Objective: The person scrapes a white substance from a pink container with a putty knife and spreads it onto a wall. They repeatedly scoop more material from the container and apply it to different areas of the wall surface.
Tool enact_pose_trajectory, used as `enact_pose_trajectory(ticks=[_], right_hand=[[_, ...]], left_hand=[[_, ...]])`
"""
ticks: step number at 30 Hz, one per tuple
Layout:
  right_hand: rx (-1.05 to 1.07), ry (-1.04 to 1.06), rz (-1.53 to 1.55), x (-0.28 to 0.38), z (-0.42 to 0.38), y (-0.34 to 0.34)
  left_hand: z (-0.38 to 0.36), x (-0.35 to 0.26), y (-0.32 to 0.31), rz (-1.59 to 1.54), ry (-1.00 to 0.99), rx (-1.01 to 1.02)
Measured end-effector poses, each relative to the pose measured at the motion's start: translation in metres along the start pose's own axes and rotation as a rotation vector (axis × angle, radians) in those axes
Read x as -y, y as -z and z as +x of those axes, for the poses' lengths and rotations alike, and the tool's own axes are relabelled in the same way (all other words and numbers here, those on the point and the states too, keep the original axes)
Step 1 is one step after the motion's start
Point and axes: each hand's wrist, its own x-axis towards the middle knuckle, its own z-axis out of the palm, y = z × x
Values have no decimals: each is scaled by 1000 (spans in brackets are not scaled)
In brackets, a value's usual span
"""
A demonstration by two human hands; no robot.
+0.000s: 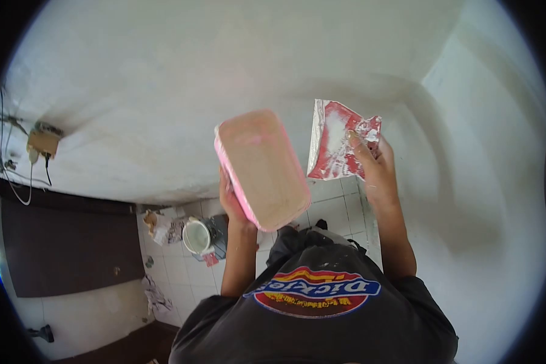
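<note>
A pink rectangular tub [262, 170], its inside coated with a pale beige material, is held at its left side by my left hand [229, 197]. The fingers of that hand are partly hidden behind the tub. To the right, my right hand [373, 164] grips a red scraper [341, 139] smeared with white paste, thumb on its face. The scraper's white-coated edge points left, toward the tub, and the two do not touch.
Walls stand ahead and at the right [467, 182]. An outlet box [42, 143] with cables hangs at the left. On the tiled floor [191, 273] are a white bucket [196, 236] and crumpled bags [164, 227]. A dark panel [67, 246] is at the lower left.
</note>
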Motion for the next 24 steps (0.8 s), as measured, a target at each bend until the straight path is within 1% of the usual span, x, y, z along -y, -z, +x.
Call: enact_pose_trajectory(ticks=[1,2,3,4,5,6,7,9,11,13,14,15,16,17,18,20,21,23,24], right_hand=[[59,70,-74,4,-5,1],[118,143,-147,9,-10,1],[123,128,-159,14,-14,-2],[110,199,-338,18,-18,-9],[98,272,-517,24,-21,-17],[119,351,-773,31,-23,-26],[120,341,-783,31,-24,-34],[148,628,-1252,29,-24,-49],[164,625,-1313,13,-24,-56],[205,656,-1489,0,-25,-63],[212,655,-1499,-3,-24,-66],[241,601,-1482,-6,-24,-68],[271,542,-1468,-9,-24,-70],[282,534,-1484,-12,-25,-71],[292,492,-1446,-14,-25,-74],[309,445,-1412,-18,-23,-80],[310,420,-1369,-20,-21,-82],[314,383,-1329,-24,-20,-90],[333,331,-1300,-25,-20,-97]], left_hand=[[1,4,-2,-5,1,-26],[2,8,-6,-16,2,-12],[5,13,-9,-31,4,9],[5,19,-12,-43,10,-5],[6,24,-14,-69,-16,55],[6,28,-14,-91,-43,116],[6,32,-13,-99,-35,107],[6,43,-10,-50,-113,80],[3,51,-10,-96,-105,59],[4,56,-9,-111,-85,44],[5,60,-7,-124,-99,28],[6,60,-3,-135,-96,23],[6,60,0,-149,-56,16],[6,60,2,-166,-18,9],[7,60,3,-178,-18,1],[8,58,5,-216,-59,58],[11,58,7,-223,-58,51],[15,58,14,-279,-10,82],[15,58,17,-280,-8,76]])
